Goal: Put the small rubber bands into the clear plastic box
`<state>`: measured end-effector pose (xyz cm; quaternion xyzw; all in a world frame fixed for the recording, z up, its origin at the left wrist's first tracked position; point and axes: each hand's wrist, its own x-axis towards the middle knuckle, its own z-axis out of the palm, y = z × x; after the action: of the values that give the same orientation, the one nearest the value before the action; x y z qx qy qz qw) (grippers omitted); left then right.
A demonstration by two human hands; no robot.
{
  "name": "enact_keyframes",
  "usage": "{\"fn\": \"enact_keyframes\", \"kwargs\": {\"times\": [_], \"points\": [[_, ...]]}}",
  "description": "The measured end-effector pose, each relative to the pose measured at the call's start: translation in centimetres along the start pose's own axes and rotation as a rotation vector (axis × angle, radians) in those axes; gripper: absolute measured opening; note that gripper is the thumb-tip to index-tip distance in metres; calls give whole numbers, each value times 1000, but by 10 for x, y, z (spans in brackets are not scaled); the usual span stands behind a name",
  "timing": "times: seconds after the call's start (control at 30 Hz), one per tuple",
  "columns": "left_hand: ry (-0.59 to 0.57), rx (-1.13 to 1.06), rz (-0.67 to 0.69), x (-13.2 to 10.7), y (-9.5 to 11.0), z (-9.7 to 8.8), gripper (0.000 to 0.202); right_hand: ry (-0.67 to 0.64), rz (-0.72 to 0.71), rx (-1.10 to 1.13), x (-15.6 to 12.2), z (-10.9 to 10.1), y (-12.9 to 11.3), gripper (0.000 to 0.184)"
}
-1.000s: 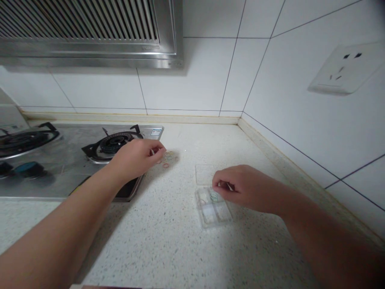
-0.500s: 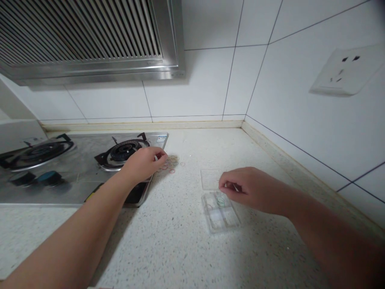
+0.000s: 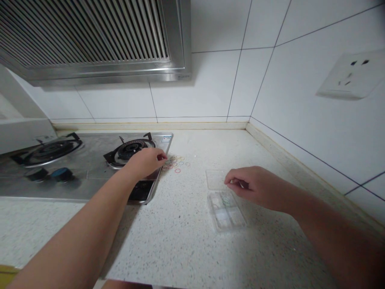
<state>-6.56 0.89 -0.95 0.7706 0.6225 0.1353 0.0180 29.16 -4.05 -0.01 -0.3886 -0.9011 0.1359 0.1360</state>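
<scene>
Small coloured rubber bands [image 3: 178,163] lie in a loose pile on the speckled countertop, just right of the stove. At the pile's left edge, my left hand [image 3: 147,161] hovers by the stove's corner with thumb and fingers pinched. A clear compartment box [image 3: 227,211] stands open on the counter, with several greenish bands in a far compartment. Its transparent lid [image 3: 214,179] extends behind it. My right hand [image 3: 251,184] is over the lid's right side, fingertips pressed together. Whatever either pinch holds is too small or hidden to make out.
To the left is a steel gas stove [image 3: 90,160] with burners and two knobs [image 3: 61,174]. A range hood [image 3: 105,76] hangs above it. Tiled walls meet in the back right corner, and a power socket [image 3: 350,76] is on the right wall.
The view has shifted slightly, moving the scene to the right. Relative to the bands, my left hand has drawn a little left, leaving more of them visible. My right hand stays over the lid.
</scene>
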Motion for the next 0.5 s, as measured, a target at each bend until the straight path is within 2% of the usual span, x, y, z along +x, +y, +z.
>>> {"fn": "enact_keyframes", "kwargs": {"times": [0.2, 0.5], "points": [[-107, 35, 35, 1, -5, 6, 23, -20, -1, -25, -2, 0, -1, 14], [-136, 82, 34, 3, -7, 9, 25, -47, 1, -47, -2, -3, -8, 15]]}}
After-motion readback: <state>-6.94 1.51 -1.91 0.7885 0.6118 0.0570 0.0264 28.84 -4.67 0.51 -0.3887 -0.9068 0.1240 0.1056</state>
